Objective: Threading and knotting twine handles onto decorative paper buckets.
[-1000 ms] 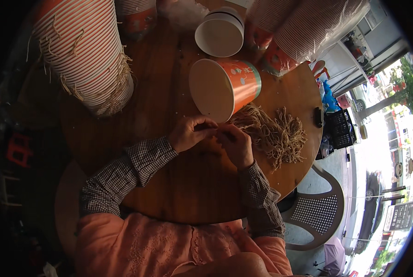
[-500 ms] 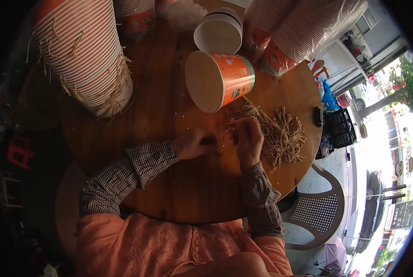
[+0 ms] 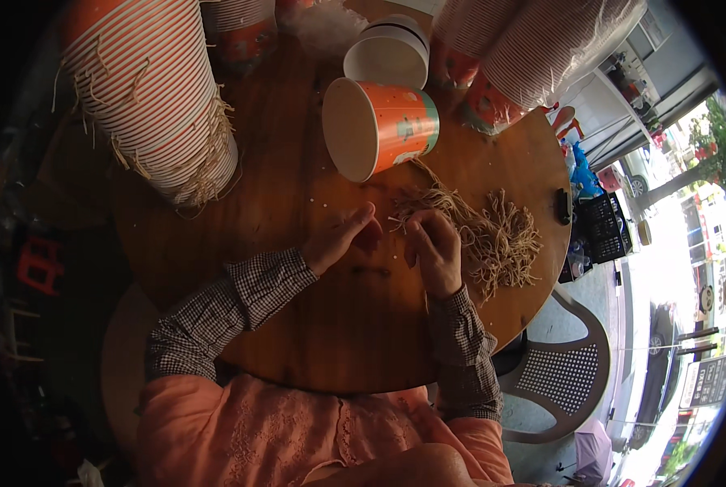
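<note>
On the round brown wooden counter (image 3: 322, 341), a tangled tan string bundle (image 3: 503, 243) lies near a sideways orange-and-green paper tub (image 3: 397, 126). The person's left hand (image 3: 339, 242) has digits apart; the right hand (image 3: 438, 256) curls beside the bundle, its grip impossible to tell.

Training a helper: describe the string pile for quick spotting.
On the round wooden table, find the right hand. Beside it, to the right, lies a tan, tangled string pile; unlike strands on the tall cup stack, it rests on the wood.
</note>
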Motion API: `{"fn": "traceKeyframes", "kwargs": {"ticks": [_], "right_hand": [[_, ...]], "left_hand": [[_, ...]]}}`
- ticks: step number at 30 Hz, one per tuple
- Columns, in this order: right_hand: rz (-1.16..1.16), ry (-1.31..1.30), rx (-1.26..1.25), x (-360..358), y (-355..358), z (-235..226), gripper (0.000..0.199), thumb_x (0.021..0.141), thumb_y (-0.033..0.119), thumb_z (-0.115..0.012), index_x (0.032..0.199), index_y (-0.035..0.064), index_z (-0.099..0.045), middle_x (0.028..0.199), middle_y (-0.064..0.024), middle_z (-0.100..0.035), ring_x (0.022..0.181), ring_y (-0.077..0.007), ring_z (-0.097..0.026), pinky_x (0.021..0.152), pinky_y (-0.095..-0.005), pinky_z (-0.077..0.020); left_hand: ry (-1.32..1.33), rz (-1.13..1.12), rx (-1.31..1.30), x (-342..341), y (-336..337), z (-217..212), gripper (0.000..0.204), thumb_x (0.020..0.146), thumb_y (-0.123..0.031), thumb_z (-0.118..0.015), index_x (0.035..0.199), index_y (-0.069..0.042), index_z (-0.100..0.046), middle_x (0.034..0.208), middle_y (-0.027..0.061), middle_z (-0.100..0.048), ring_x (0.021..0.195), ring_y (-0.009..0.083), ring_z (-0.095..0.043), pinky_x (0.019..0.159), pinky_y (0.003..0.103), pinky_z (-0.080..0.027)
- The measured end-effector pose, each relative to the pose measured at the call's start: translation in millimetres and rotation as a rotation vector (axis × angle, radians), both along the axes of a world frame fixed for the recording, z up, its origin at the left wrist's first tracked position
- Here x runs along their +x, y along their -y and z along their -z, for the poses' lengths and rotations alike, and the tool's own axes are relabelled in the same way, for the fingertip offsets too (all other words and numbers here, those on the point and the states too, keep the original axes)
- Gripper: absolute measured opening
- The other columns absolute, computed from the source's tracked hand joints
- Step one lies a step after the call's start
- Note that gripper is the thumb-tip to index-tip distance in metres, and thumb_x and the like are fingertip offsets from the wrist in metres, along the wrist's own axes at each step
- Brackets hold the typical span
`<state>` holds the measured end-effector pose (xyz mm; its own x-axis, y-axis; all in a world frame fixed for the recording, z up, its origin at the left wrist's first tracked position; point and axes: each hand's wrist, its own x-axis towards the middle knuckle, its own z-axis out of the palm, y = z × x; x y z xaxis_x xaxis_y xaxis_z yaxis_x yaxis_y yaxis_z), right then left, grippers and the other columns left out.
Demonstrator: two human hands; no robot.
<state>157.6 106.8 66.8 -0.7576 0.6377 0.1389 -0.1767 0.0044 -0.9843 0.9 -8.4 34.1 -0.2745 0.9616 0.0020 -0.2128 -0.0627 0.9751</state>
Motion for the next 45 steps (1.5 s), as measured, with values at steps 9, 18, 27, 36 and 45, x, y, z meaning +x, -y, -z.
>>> {"fn": "traceKeyframes", "kwargs": {"ticks": [9, 18, 27, 36, 45], "right_hand": [[-0.126, 0.186, 0.105, 0, -1, 6, 0.005, 0.094, 0.008, -0.056, 0.094, 0.0032, -0.055, 0.066, 0.0029, -0.052, 0.053, -0.0032, -0.047, 0.047, -0.0192, -0.0384], [-0.029, 0.203, 0.253, -5, 1, 10, 0.008, 0.089, 0.006, -0.063, 0.094, 0.0009, -0.059, 0.069, 0.0023, -0.056, 0.060, -0.0026, -0.049, 0.054, -0.0199, -0.0411], [0.036, 0.236, 0.379, -6, -10, 22, 0.010, 0.085, 0.007, -0.067, 0.092, 0.0001, -0.065, 0.070, 0.0005, -0.060, 0.064, -0.0035, -0.052, 0.056, -0.0207, -0.0428], [0.185, -0.239, 0.064, -20, -22, 25, 0.013, 0.094, 0.007, -0.056, 0.104, -0.0016, -0.059, 0.131, -0.0127, -0.052, 0.102, -0.0136, -0.058, 0.087, -0.0275, -0.0488], [0.116, -0.224, 0.042, -46, -12, 39, 0.010, 0.096, 0.006, -0.053, 0.100, -0.0021, -0.056, 0.141, -0.0147, -0.044, 0.100, -0.0133, -0.058, 0.086, -0.0270, -0.0491]], "left_hand": [[-0.416, -0.096, 0.004, 3, 0, -6, 0.050, 0.097, -0.047, -0.049, 0.077, -0.002, -0.059, 0.065, 0.0018, -0.056, 0.059, 0.0086, -0.052, 0.055, 0.025, -0.041], [-0.569, -0.240, 0.216, 9, 1, 3, 0.017, 0.095, -0.017, -0.058, 0.087, -0.003, -0.055, 0.071, 0.0062, -0.057, 0.066, 0.0140, -0.056, 0.062, 0.029, -0.044], [-0.922, -0.288, 0.408, -7, -8, 6, 0.023, 0.079, -0.006, -0.070, 0.097, -0.003, -0.056, 0.097, 0.0081, -0.062, 0.092, 0.0242, -0.060, 0.078, 0.034, -0.049], [-1.549, -0.361, 0.264, -49, -57, 43, 0.038, 0.086, -0.026, -0.061, 0.117, -0.005, -0.055, 0.114, 0.0124, -0.060, 0.109, 0.0321, -0.056, 0.091, 0.040, -0.048], [-1.037, -0.438, 0.366, -16, -31, -6, 0.019, 0.087, -0.010, -0.061, 0.104, -0.002, -0.059, 0.088, 0.0182, -0.064, 0.078, 0.0343, -0.065, 0.064, 0.040, -0.051]]}}
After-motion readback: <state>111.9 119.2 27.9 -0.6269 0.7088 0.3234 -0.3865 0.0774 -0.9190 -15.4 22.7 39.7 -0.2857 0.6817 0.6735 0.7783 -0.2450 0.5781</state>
